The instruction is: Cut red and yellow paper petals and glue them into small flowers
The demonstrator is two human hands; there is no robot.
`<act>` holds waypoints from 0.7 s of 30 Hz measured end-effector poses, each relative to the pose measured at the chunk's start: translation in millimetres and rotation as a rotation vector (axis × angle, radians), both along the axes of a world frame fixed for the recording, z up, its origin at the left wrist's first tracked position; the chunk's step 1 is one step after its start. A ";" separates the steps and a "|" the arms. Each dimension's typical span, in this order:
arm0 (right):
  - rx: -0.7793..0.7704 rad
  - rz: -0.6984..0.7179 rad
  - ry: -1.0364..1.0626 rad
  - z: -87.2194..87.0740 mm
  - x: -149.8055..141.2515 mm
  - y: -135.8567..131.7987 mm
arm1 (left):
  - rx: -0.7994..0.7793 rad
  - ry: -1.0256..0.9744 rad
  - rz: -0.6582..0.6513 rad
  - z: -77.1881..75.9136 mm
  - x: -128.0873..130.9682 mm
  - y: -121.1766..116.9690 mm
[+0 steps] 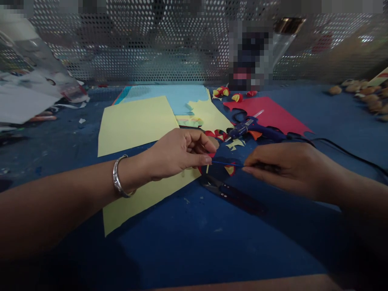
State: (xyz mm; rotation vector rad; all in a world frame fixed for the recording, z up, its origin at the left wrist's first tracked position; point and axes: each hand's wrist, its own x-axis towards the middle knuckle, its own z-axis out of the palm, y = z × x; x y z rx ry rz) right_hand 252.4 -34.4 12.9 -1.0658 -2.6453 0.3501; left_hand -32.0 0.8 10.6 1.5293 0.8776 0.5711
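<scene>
Between my two hands runs a thin, straight blue strand (227,163); whether it is cord, wire or a stick I cannot tell. My left hand (182,153), with a silver bangle at the wrist, pinches its left end. A bit of red and a short pale yellow strip show at those fingertips. My right hand (281,165) is closed with thumb and forefinger on the other end. Just below lie dark thread snips (230,195). A small red and yellow paper piece (230,169) rests under the strand. Beyond it is a blue glue gun (244,128).
Yellow sheets (133,125), a light blue sheet (188,95) and a red sheet (273,111) cover parts of the blue table (182,250). The black cable (348,147) trails right. A perforated metal panel (157,48) stands behind, with a clear bottle (45,60) at left.
</scene>
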 end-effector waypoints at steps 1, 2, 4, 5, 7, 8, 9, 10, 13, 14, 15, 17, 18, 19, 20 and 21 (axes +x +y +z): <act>-0.006 -0.014 -0.002 -0.3 -0.2 0.1 | 0.002 0.000 0.006 -1.3 -0.6 0.8; -0.015 -0.027 -0.006 -0.7 -0.2 0.2 | 0.003 -0.001 0.015 -2.5 -1.1 1.5; -0.031 -0.049 -0.003 -1.8 0.2 0.4 | 0.004 -0.005 0.034 -4.3 -2.0 2.7; -0.037 -0.057 0.002 -2.4 0.5 0.5 | 0.001 -0.007 0.040 -5.0 -2.2 2.9; -0.048 -0.077 0.016 -3.3 0.9 0.5 | -0.010 -0.015 0.052 -5.5 -2.2 2.8; -0.059 -0.086 0.022 -3.6 1.0 0.3 | -0.018 -0.017 0.060 -5.5 -2.0 2.6; -0.071 -0.095 0.026 -3.7 1.1 0.0 | -0.028 -0.014 0.066 -5.3 -1.8 2.3; -0.083 -0.102 0.030 -3.6 1.1 -0.4 | -0.037 -0.008 0.073 -5.0 -1.7 2.1; -0.106 -0.115 0.057 -2.4 0.9 -1.6 | -0.036 -0.005 0.089 -4.2 -1.8 2.3; -0.112 -0.119 0.070 -1.8 0.7 -1.9 | -0.031 -0.010 0.093 -4.1 -2.0 2.6; -0.119 -0.121 0.082 -1.2 0.4 -2.1 | -0.027 -0.017 0.100 -4.2 -2.3 3.0; -0.135 -0.127 0.093 -0.1 -0.3 -2.4 | -0.024 -0.023 0.110 -4.7 -2.9 3.7; -0.141 -0.131 0.093 0.4 -0.7 -2.5 | -0.021 -0.021 0.112 -5.0 -3.2 3.9; -0.146 -0.136 0.092 0.8 -1.0 -2.8 | -0.016 -0.017 0.114 -5.2 -3.3 4.0; -0.150 -0.145 0.089 1.1 -1.3 -3.2 | -0.006 -0.012 0.118 -5.4 -3.5 4.0; -0.154 -0.153 0.087 1.3 -1.5 -3.6 | 0.001 -0.009 0.120 -5.3 -3.6 3.9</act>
